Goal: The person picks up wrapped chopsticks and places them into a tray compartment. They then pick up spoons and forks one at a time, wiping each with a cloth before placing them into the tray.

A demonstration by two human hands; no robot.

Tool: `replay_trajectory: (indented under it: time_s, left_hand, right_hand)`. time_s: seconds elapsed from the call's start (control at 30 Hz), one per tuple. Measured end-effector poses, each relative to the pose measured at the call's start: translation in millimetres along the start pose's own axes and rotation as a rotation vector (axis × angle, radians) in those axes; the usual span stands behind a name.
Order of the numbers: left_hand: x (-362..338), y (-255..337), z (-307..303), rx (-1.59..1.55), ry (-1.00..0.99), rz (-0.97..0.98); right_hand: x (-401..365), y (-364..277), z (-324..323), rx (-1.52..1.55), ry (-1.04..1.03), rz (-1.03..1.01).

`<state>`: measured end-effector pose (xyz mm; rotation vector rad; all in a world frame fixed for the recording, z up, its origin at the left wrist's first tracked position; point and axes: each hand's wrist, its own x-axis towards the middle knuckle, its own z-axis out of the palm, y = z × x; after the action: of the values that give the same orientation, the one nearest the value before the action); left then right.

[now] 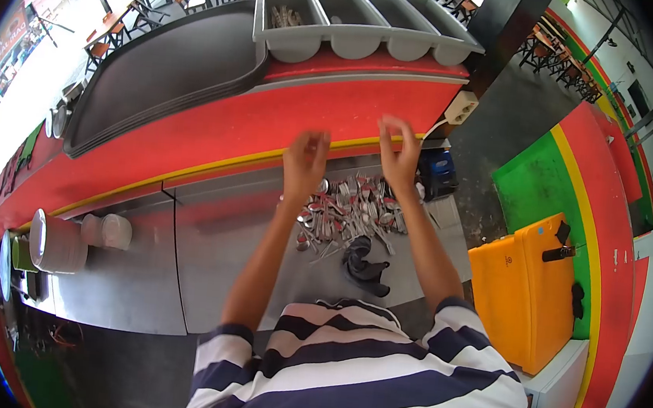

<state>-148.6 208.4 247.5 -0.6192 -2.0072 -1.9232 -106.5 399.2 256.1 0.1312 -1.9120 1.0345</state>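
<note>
Both my hands are raised in front of the red counter wall, above a metal work surface. My left hand (305,159) has its fingers bent upward and apart, and nothing shows in it. To its right, my right hand (399,152) is held up with thumb and fingers curved apart, also holding nothing visible. Below and between them, a spread pile of metal cutlery (349,210) lies on the steel surface (236,258). A crumpled black cloth (365,268) lies at the pile's near edge. On the ledge above, a grey compartment tray (380,34) holds some cutlery in its leftmost compartment.
Stacked black trays (175,66) rest on the red ledge (289,100), left of the grey tray. Plates (59,243) and bowls (110,232) stand at the left. A dark blue box (438,173), a wall socket (461,107) and an orange container (521,291) are at the right.
</note>
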Motion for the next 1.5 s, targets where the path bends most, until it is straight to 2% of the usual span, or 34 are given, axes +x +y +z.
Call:
replay_trajectory:
  time_s: [0.03, 0.07, 0.1, 0.13, 0.2, 0.27, 0.3, 0.4, 0.5, 0.6, 0.7, 0.9, 1.1, 1.2, 1.23, 1.3, 1.33, 1.4, 1.43, 1.5]
  left_hand:
    - [-52.8, -49.4, -9.6, 0.067, -0.087, -0.12]
    - [-106.2, -60.3, -21.1, 0.254, -0.142, -0.198]
    - [-165.6, -107.7, -27.8, 0.234, -0.177, -0.391]
    - [-227.3, -147.0, -37.0, 0.297, -0.185, -0.418]
    - [-314.4, -162.3, -58.3, 0.442, -0.228, -0.354]
    - [-341.6, -140.8, -69.4, 0.361, -0.236, -0.541]
    - [-344.6, -129.5, -71.9, 0.319, -0.238, -0.622]
    - [-311.7, -107.7, -64.2, 0.428, -0.275, -0.67]
    - [-287.8, -114.5, -48.9, 0.716, -0.381, -0.473]
    - [-280.4, -132.0, -39.4, 0.722, -0.421, -0.423]
    - [-279.3, -133.6, -32.9, 0.727, -0.393, -0.516]
    - [-292.6, -129.9, -38.7, 0.772, -0.461, -0.473]
    - [-311.2, -120.3, -40.2, 0.779, -0.437, -0.59]
    - [-314.2, -113.2, -42.5, 0.73, -0.476, -0.558]
    - [-321.2, -123.8, -45.5, 0.691, -0.508, -0.49]
    - [-327.0, -135.3, -49.2, 0.607, -0.566, -0.358]
    - [-328.7, -134.6, -48.2, 0.45, -0.568, -0.51]
    - [-328.7, -125.6, -43.4, 0.122, -0.545, -0.803]
    - [-323.4, -111.6, -40.7, 0.06, -0.5, -0.828]
    - [-309.4, -79.0, -37.3, -0.054, -0.425, -0.879]
  right_hand:
    - [-67.4, 17.4, -7.6, 0.061, -0.075, 0.135]
    - [-128.1, 12.3, -17.0, -0.066, -0.136, 0.206]
    - [-190.9, 18.7, -24.6, -0.096, -0.18, 0.193]
    - [-243.0, 16.7, -40.4, -0.155, -0.302, 0.219]
    - [-337.8, 14.4, -81.5, -0.261, -0.669, 0.248]
    - [-361.8, -4.6, -106.1, -0.316, -0.7, 0.318]
    - [-367.0, -9.0, -112.1, -0.345, -0.706, 0.344]
    - [-363.0, -9.7, -107.3, -0.392, -0.671, 0.358]
    - [-349.2, -19.7, -99.3, -0.409, -0.593, 0.347]
    - [-352.7, -18.5, -99.3, -0.423, -0.556, 0.321]
    - [-359.2, -7.0, -101.6, -0.423, -0.533, 0.29]
    - [-364.2, -5.6, -102.9, -0.408, -0.466, 0.316]
    - [-370.3, 0.8, -103.8, -0.371, -0.415, 0.316]
    - [-371.1, 2.5, -104.3, -0.348, -0.393, 0.311]
    - [-372.7, 3.8, -104.7, -0.341, -0.387, 0.31]
    - [-374.6, 6.1, -105.5, -0.24, -0.359, 0.396]
    - [-373.8, 8.2, -106.0, -0.187, -0.348, 0.435]
    - [-365.3, 10.0, -106.4, 0.11, -0.36, 0.682]
    - [-358.9, 7.3, -104.9, 0.262, -0.369, 0.807]
    - [-342.2, -5.8, -99.6, 0.347, -0.64, 1.046]
